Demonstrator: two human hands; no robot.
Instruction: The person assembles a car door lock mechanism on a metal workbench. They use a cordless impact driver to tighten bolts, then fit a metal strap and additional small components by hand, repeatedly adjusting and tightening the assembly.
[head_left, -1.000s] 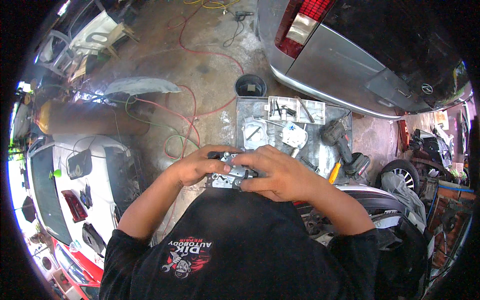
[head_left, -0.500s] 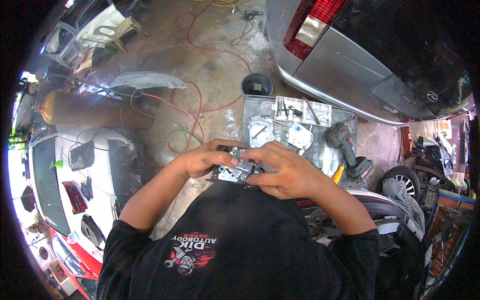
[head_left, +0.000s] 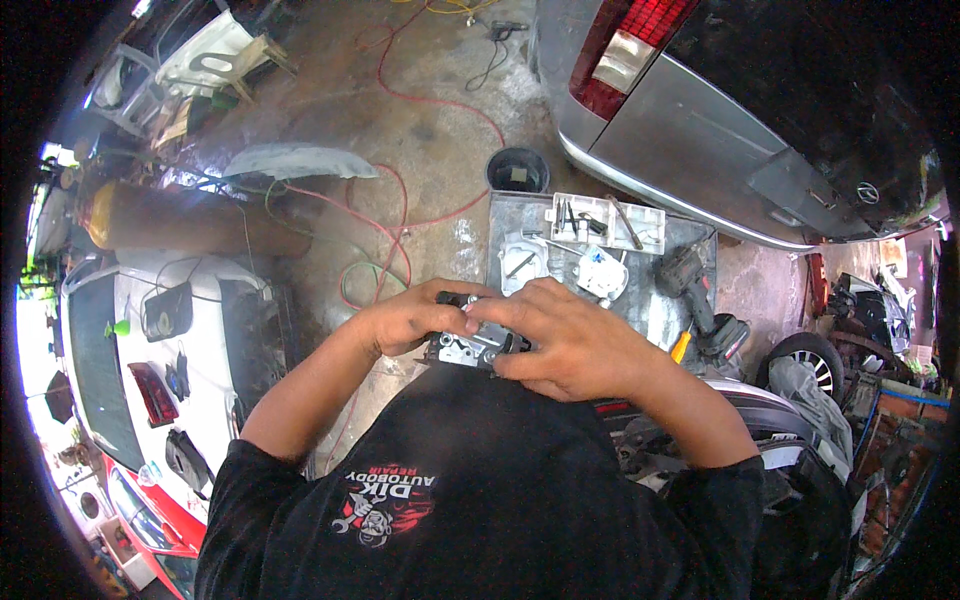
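Close in front of my chest I hold a car door latch (head_left: 462,350), a small silver metal plate with studs, holes and black parts. My left hand (head_left: 415,318) is closed on its left and far side, thumb lying on top. From the right, my right hand (head_left: 565,345) grips it, with the index finger stretched across the upper face near the left thumb and the other fingers at its right edge. Much of the latch is hidden beneath the fingers.
Beyond my hands a grey worktop (head_left: 650,290) bears a white parts tray (head_left: 648,228), white plastic pieces (head_left: 600,274), a cordless drill (head_left: 685,280) and a yellow-handled tool (head_left: 680,347). A black bucket (head_left: 518,172) stands behind it. A red hose (head_left: 440,215) crosses the floor; a grey car (head_left: 680,150) stands at right.
My right index finger has slid left over the latch, reaching the left thumb, and covers more of its upper face. The left hand has barely moved.
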